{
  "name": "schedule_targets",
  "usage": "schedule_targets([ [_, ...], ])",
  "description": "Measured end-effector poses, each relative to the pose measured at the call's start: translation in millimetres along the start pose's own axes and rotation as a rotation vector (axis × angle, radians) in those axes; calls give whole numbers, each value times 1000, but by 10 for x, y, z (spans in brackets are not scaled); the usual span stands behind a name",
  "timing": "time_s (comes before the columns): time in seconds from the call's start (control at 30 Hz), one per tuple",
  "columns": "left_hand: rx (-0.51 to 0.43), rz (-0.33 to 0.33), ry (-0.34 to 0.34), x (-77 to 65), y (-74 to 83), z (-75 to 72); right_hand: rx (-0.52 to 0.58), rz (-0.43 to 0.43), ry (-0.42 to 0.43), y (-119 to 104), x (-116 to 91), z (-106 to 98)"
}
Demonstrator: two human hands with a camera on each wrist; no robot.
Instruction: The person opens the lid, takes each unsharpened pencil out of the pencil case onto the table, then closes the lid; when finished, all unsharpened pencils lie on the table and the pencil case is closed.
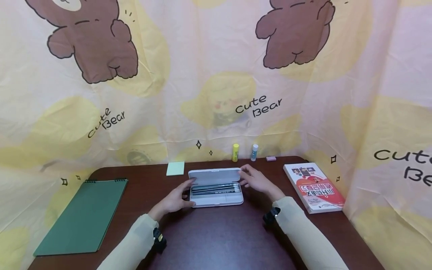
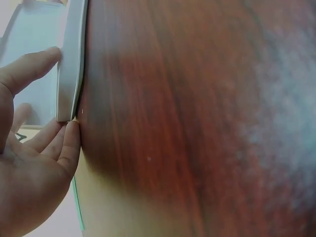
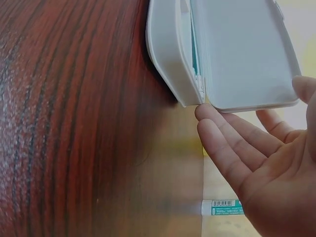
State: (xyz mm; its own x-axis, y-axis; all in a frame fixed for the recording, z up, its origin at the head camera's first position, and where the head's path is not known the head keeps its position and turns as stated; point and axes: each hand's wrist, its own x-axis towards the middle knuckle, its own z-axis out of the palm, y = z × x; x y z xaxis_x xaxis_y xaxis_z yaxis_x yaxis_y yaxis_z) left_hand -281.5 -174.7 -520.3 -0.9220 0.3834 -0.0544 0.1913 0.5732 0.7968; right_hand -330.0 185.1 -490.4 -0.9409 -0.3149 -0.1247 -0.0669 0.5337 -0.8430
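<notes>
A white pencil case (image 1: 209,200) lies on the table with its lid (image 1: 214,175) raised at the back. Several dark pencils (image 1: 214,189) lie lengthwise inside it. My left hand (image 1: 173,200) grips the case's left end, thumb near the front corner; in the left wrist view the thumb rests against the case wall (image 2: 72,64) and the fingertips touch its end. On the right side my right hand (image 1: 258,182) holds the raised lid, its thumb at the lid's outer edge. Fingertips of that hand touch the case end near the hinge in the right wrist view.
A green spiral pad (image 1: 82,217) lies at the left, a book (image 1: 314,187) at the right. Along the back are pale sticky notes (image 1: 175,168), a yellow glue stick (image 1: 235,153), a blue-and-white glue stick (image 1: 254,153) and a pink eraser (image 1: 271,159). A printed curtain (image 1: 189,56) hangs behind.
</notes>
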Motion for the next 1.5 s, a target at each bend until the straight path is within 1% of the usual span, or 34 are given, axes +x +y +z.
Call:
schedule_targets([
  [0.2, 11, -15, 7, 10, 18, 8, -3, -13, -15, 28, 7, -1],
  [0.37, 6, 2, 2, 16, 7, 5, -7, -8, -11, 32, 8, -4],
  [0.43, -4, 6, -1, 17, -1, 2, -27, -17, -5, 36, 4, -16],
  [0.53, -8, -3, -4, 24, -5, -4, -63, -18, 16, 41, -10, -40],
  [0.6, -3, -17, -7, 33, -1, -10, -90, -16, 29, 51, -25, -60],
  [0.67, 8, -13, -6, 43, 4, -14, -110, 0, 39, 64, -37, -74],
  [0.73, 24, -12, -11, 53, 10, -22, -140, -5, 38, 85, -44, -82],
  [0.83, 32, -4, -9, 54, 19, -26, -178, -31, 32, 131, -39, -69],
  [0.97, 30, -32, -8, 51, 27, -24, -229, -81, 25, 153, -31, -21],
  [1.1, 31, -49, -15, 48, 38, -28, -283, -113, -5, 105, -33, 39],
  [1.27, 37, -39, -34, 57, 33, -26, -330, -167, -46, 50, -36, 97],
  [1.37, 24, -48, -37, 62, 25, -30, -353, -192, -60, 18, -29, 130],
  [1.5, 12, -64, -38, 66, 11, -38, -371, -178, -76, -5, -5, 171],
])
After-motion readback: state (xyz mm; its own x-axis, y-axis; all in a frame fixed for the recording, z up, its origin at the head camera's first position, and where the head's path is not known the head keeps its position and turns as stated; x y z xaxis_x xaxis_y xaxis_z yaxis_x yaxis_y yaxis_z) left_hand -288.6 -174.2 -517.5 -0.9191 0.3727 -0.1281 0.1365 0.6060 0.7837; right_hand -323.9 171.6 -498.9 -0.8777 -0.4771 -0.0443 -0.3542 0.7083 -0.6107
